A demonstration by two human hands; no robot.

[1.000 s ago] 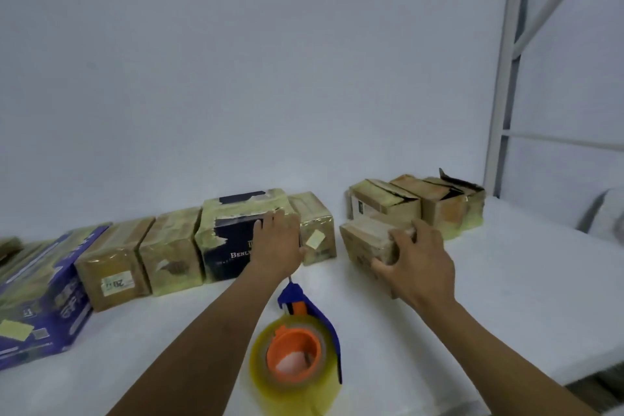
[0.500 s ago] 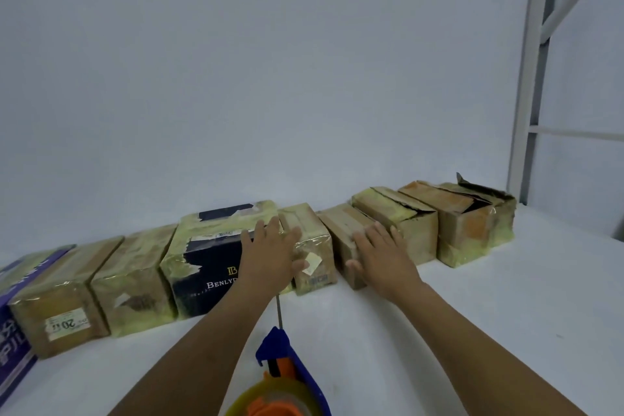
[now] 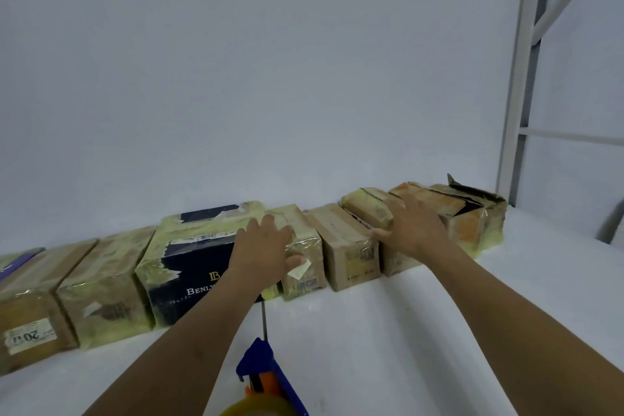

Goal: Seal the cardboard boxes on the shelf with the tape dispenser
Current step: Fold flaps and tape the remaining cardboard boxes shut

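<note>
A row of taped cardboard boxes stands along the back wall of the white shelf [image 3: 388, 331]. My left hand [image 3: 263, 253] lies flat across the navy box [image 3: 189, 260] and the small taped box [image 3: 305, 243], with its thumb on the small box's front. My right hand [image 3: 410, 230] rests with spread fingers on the yellow-taped box [image 3: 366, 204], just right of the plain brown box [image 3: 344, 246]. The blue tape dispenser [image 3: 261, 370] with its yellow roll [image 3: 260, 407] lies on the shelf between my forearms, and neither hand touches it.
Right of my right hand stand an orange-toned box [image 3: 435, 201] and a box with torn flaps [image 3: 483, 213]. More taped boxes [image 3: 101, 284] and a purple box [image 3: 17, 262] fill the left. A white shelf upright [image 3: 520, 78] rises at the right.
My right hand pushed the plain brown box back into the row, then moved right onto the yellow-taped box. My left hand stayed on the navy and small boxes. The view came closer.
</note>
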